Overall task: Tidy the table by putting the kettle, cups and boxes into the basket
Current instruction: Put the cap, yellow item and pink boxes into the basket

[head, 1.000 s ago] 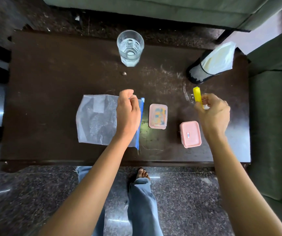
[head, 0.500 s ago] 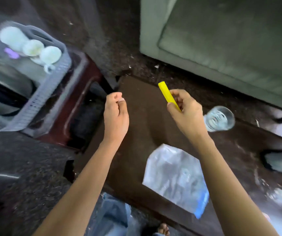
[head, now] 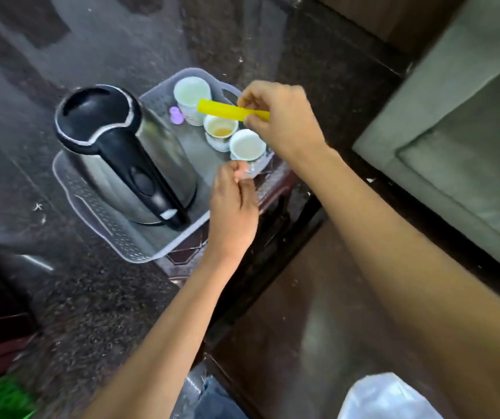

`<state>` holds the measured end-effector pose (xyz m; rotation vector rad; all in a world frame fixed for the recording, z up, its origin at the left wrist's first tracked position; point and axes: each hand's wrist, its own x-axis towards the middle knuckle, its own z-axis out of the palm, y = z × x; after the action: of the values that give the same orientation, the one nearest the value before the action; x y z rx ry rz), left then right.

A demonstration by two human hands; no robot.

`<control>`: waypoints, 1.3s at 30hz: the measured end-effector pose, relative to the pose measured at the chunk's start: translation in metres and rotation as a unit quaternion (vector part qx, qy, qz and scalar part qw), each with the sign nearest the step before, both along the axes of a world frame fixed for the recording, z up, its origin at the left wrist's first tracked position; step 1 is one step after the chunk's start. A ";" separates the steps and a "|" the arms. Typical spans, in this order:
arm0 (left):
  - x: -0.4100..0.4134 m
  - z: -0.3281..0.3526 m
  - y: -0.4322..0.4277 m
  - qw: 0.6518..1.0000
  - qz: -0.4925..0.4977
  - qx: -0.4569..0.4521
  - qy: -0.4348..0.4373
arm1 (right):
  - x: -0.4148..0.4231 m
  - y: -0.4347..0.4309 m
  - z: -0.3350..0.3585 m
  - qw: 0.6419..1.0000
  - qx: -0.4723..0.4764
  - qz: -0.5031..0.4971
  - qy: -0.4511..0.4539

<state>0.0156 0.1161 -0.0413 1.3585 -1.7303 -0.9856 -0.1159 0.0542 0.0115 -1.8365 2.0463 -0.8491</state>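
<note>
Currently the right-hand grip (head: 282,116) pinches a yellow stick (head: 221,107) just above three white cups (head: 221,131), which stand at the upper right end of the grey basket (head: 97,219) in the upper middle of the frame. Left of them, the steel kettle (head: 164,164) stands upright in the same basket. The left-hand grip (head: 233,204), fingers curled with nothing visibly held, hovers at the basket's near rim.

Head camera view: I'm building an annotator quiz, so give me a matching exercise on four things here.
1 steel kettle with black handle
2 flat yellow plastic stick
3 small purple plastic piece
4 middle white ceramic cup

A in the right hand
B holds brownish dregs
C lies beside the kettle
D tallest in the grey plastic basket

Pairs: 1-D, 2-A, 3-C, 4-B
</note>
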 end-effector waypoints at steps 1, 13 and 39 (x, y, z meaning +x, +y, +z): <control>0.002 -0.002 -0.006 1.000 -0.004 -0.005 -0.011 | 0.008 -0.020 -0.004 0.999 0.004 0.027 0.031; 0.009 -0.021 -0.042 0.987 0.109 0.113 0.031 | 0.081 -0.145 -0.050 0.962 0.104 0.194 0.164; -0.039 0.023 0.033 0.999 0.023 0.023 0.030 | -0.039 0.057 0.007 0.966 -0.195 -0.163 -0.045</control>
<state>-0.0238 0.1490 -0.0182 1.3769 -1.6343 -1.0368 -0.1547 0.1111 0.0180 -1.6114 2.2832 -1.4874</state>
